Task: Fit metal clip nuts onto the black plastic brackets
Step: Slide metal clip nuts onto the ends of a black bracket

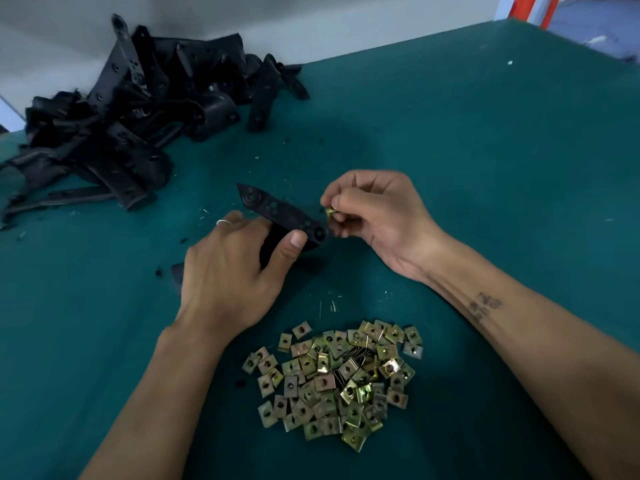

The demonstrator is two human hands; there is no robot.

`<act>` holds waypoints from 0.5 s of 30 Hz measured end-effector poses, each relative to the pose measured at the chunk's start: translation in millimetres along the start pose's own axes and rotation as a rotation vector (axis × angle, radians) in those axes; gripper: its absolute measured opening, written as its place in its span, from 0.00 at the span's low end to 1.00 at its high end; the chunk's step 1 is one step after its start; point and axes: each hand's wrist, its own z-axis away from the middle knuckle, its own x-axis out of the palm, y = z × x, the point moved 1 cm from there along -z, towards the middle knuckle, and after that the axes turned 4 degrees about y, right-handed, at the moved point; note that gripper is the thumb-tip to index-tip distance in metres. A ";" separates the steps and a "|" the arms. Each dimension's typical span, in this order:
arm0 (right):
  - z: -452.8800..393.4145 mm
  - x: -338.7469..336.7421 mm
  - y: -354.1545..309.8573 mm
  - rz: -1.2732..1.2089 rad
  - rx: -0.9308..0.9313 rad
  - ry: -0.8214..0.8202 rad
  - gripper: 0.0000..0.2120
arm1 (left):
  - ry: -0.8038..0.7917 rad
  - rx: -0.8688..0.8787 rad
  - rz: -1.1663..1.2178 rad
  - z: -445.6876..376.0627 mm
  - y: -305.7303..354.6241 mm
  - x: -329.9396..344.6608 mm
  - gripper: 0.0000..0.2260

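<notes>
left hand [235, 268] grasps black bracket [284, 213] above desk [485, 168], long axis running far-left to near-right; right hand [374, 216] pinches clip nut [329, 212] just beside bracket's near-right end, nearer hand for fitting

Green worktop [485, 150] carries a heap of black plastic brackets [114, 123] far left, loose clip nuts [332, 379] piled near edge.

2 hands: left hand [225, 271], right hand [377, 216]. 1 bracket [284, 213] held, 1 clip nut [329, 212] pinched. Bracket pile [114, 126] at table [485, 150] far-left corner, nut pile [332, 382] near edge: too many to count.
</notes>
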 end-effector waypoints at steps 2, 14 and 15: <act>-1.0 -0.6 1.2 -0.011 0.002 -0.034 0.09 | 0.005 0.005 0.014 -0.1 -0.1 -0.4 0.21; -0.9 3.6 2.9 -0.059 -0.014 -0.083 0.06 | -0.008 0.002 0.010 -1.0 -1.1 1.5 0.21; -0.9 4.3 2.6 -0.072 -0.011 -0.072 0.06 | -0.002 0.004 0.001 -1.1 -0.9 1.5 0.21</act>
